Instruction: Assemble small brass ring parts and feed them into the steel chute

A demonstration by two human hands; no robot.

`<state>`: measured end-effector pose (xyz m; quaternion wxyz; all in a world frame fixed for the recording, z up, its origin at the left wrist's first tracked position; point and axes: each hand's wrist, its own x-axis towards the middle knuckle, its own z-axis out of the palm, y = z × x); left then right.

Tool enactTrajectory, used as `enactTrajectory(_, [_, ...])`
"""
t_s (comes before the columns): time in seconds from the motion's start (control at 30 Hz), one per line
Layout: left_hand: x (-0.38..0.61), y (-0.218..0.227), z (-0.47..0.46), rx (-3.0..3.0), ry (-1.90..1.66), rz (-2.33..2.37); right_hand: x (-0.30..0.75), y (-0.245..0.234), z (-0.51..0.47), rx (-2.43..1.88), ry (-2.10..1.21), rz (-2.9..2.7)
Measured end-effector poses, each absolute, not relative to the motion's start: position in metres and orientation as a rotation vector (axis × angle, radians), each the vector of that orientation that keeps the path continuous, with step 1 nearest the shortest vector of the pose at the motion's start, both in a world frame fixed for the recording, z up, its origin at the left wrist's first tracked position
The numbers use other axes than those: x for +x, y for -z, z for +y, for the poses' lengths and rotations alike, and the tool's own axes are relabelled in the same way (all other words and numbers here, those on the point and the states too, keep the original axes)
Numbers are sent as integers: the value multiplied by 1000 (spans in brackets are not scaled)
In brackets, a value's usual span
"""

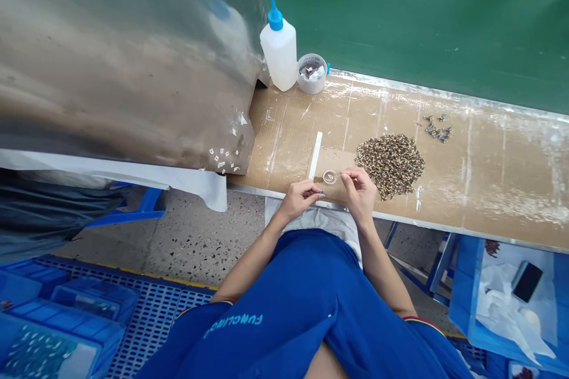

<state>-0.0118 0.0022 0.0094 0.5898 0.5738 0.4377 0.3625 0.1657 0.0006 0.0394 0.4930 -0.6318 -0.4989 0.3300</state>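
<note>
My left hand point(301, 200) is at the table's front edge, its thumb and fingers pinched on a tiny dark-tipped piece point(320, 193). To its right, my right hand point(361, 194) is closed in a pinch too; whatever lies between those fingertips is too small to make out. A small round clear dish point(329, 177) sits between the hands, just beyond them. Beside the right hand lies a big heap of tiny brass-and-dark pieces point(393, 163). A white strip point(316, 154) stretches away from the left hand.
A white squeeze bottle point(280, 53) with a blue nozzle stands by a tape roll point(312, 74) holding scraps. Several loose pieces point(438, 129) lie beyond the heap. A metal housing point(178, 71) rises on the left, and a green belt point(422, 23) runs behind. Blue crates point(464, 290) flank me.
</note>
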Motion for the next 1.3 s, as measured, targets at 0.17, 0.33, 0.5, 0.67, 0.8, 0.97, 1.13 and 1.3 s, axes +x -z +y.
enactTrajectory(0.17, [-11, -12, 2, 1406, -852, 1022, 165, -48, -15, -1538, -955, -1072])
enactTrajectory(0.33, [-10, -11, 2, 1387, -850, 1027, 163, -47, -19, -1558, -956, -1104])
enactTrajectory(0.5, [-11, -8, 2, 1305, -838, 976, 162, -45, -21, -1552, -946, -1140])
enactTrajectory(0.67, [-12, -5, 2, 1319, -879, 938, 159, -43, -24, -1543, -937, -1194])
enactTrajectory(0.8, [-11, -3, 1, 1311, -886, 942, 159, -41, -25, -1540, -907, -1208])
enactTrajectory(0.97, [-11, -2, 0, 1287, -873, 948, 159, -40, -24, -1534, -878, -1237])
enactTrajectory(1.13, [-12, -1, 0, 1311, -884, 944, 156, -39, -25, -1548, -840, -1292])
enactTrajectory(1.3, [-11, -1, 0, 1339, -892, 944, 155, -37, -26, -1531, -764, -1368])
